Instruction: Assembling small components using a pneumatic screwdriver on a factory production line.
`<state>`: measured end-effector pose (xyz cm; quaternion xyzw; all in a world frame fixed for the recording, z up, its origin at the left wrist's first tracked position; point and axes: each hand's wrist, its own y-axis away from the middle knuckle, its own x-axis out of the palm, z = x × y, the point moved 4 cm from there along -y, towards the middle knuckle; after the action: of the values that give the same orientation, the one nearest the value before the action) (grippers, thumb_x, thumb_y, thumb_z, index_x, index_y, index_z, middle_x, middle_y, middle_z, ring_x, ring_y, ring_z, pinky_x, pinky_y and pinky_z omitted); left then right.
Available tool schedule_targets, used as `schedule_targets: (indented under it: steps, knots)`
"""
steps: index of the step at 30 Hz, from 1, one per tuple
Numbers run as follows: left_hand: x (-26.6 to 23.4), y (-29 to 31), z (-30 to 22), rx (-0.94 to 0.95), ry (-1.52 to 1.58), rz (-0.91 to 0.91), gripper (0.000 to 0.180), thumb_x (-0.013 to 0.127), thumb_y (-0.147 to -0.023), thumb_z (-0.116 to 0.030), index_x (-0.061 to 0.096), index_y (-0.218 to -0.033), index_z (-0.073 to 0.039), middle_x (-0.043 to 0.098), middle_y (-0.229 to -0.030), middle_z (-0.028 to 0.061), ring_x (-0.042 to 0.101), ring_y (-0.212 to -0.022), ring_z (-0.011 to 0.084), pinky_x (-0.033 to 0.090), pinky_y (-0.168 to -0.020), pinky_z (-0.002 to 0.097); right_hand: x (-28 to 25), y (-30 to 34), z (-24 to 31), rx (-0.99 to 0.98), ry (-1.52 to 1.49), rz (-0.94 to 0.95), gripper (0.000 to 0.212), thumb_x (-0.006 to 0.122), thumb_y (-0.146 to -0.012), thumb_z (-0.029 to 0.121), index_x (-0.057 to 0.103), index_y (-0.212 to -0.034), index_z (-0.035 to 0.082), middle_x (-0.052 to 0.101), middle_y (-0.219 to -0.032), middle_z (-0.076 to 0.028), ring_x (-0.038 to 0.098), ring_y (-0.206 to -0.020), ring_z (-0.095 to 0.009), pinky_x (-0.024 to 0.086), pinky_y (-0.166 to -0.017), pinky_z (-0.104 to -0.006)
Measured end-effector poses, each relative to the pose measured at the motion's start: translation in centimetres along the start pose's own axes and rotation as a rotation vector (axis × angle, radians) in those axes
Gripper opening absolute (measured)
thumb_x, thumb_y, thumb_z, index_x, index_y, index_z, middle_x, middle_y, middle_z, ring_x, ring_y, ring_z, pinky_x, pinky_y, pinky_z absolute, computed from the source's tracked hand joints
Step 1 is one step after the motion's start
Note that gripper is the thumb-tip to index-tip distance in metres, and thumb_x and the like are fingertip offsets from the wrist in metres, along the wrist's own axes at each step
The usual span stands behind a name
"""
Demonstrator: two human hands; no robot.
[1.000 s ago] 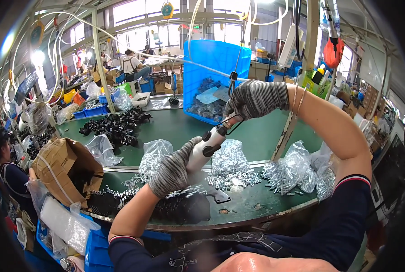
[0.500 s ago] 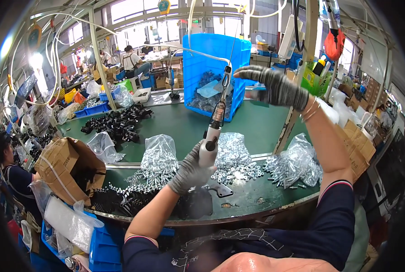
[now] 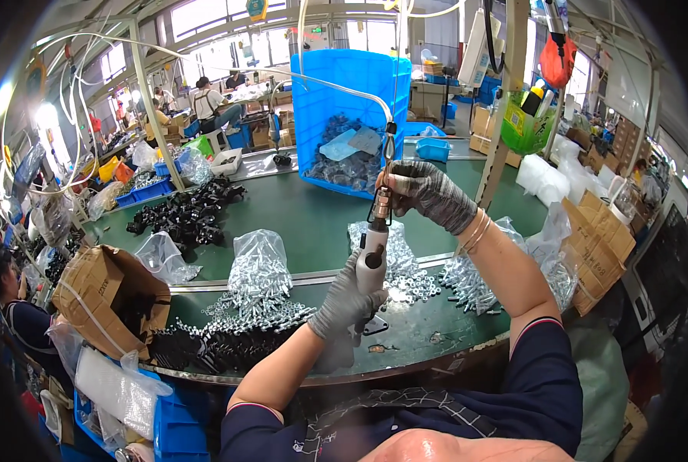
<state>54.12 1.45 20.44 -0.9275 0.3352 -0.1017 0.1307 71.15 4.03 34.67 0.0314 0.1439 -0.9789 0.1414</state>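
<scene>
A grey, gun-like air screwdriver [image 3: 372,252] hangs nearly upright over the bench, its air hose [image 3: 363,96] and a hanging hook above it. My gloved left hand [image 3: 345,302] is wrapped round its grip. At the top of the tool, my gloved right hand [image 3: 432,192] has its thumb and fingers closed by the brass-coloured hose coupling [image 3: 382,200] and the wire loop. Behind the tool, a plastic bag [image 3: 355,231] spills small metal nuts [image 3: 415,288]. The lower end of the tool is partly hidden by my left hand.
Silver metal pins [image 3: 259,269] lie left of my left hand, beside black parts [image 3: 213,345] and a cardboard box [image 3: 101,289]. More metal pins [image 3: 467,279] lie right. A tall blue crate [image 3: 304,115] and a black parts heap [image 3: 186,212] stand farther back. A co-worker [image 3: 20,308] is at far left.
My right hand has come down from beside the hook to the tool's upper coupling, its fingers closing there. My left hand still holds the screwdriver. The view has shifted slightly.
</scene>
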Motion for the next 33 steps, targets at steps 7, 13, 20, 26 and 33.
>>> schedule_targets:
  steps: [7, 13, 20, 26, 33]
  knots:
    - [0.1, 0.6, -0.7, -0.169, 0.162, 0.124, 0.066, 0.076, -0.066, -0.019, 0.041, -0.12, -0.006, 0.056, -0.092, 0.0043, 0.054, -0.082, 0.0119, 0.046, -0.073, 0.0271, 0.9, -0.4, 0.1, -0.196, -0.017, 0.066, 0.031, 0.066, -0.083, 0.033, 0.064, -0.09, 0.003, 0.063, -0.08, -0.002, 0.057, -0.068, -0.01, 0.047, -0.061, -0.0241]
    - [1.0, 0.9, -1.6, -0.15, 0.275, 0.301, 0.075, 0.08, -0.058, -0.033, 0.042, -0.117, -0.005, 0.056, -0.085, 0.0035, 0.055, -0.077, 0.012, 0.046, -0.069, 0.0252, 1.5, -0.2, 0.1, -0.273, -0.054, 0.051, 0.033, 0.069, -0.081, 0.034, 0.063, -0.087, 0.001, 0.062, -0.082, -0.003, 0.056, -0.073, -0.012, 0.045, -0.063, -0.0242]
    - [2.3, 1.7, -3.1, -0.259, 0.558, 0.374, 0.084, 0.081, -0.054, -0.025, 0.039, -0.124, -0.004, 0.057, -0.087, 0.0076, 0.057, -0.076, 0.0177, 0.047, -0.066, 0.0292, 2.1, -0.2, -0.4, -0.349, -0.155, 0.103, 0.039, 0.069, -0.08, 0.036, 0.061, -0.093, 0.0, 0.059, -0.08, -0.004, 0.056, -0.074, -0.013, 0.046, -0.063, -0.0254]
    - [2.7, 1.9, -2.2, -0.307, 0.71, 0.461, 0.089, 0.081, -0.052, -0.019, 0.037, -0.128, -0.005, 0.056, -0.089, 0.0102, 0.058, -0.077, 0.0219, 0.048, -0.066, 0.0309, 3.3, 0.2, 0.3, -0.453, -0.298, 0.217, 0.041, 0.068, -0.081, 0.037, 0.059, -0.096, 0.0, 0.057, -0.08, -0.004, 0.055, -0.071, -0.013, 0.047, -0.062, -0.0266]
    - [1.2, 0.6, -2.8, -0.147, 0.271, 0.095, 0.072, 0.081, -0.059, -0.027, 0.043, -0.116, -0.006, 0.056, -0.088, 0.0048, 0.056, -0.076, 0.0146, 0.046, -0.068, 0.0273, 2.7, 0.1, -0.5, -0.395, -0.2, -0.082, 0.031, 0.065, -0.084, 0.031, 0.061, -0.095, 0.002, 0.059, -0.084, -0.002, 0.056, -0.073, -0.011, 0.048, -0.065, -0.0251]
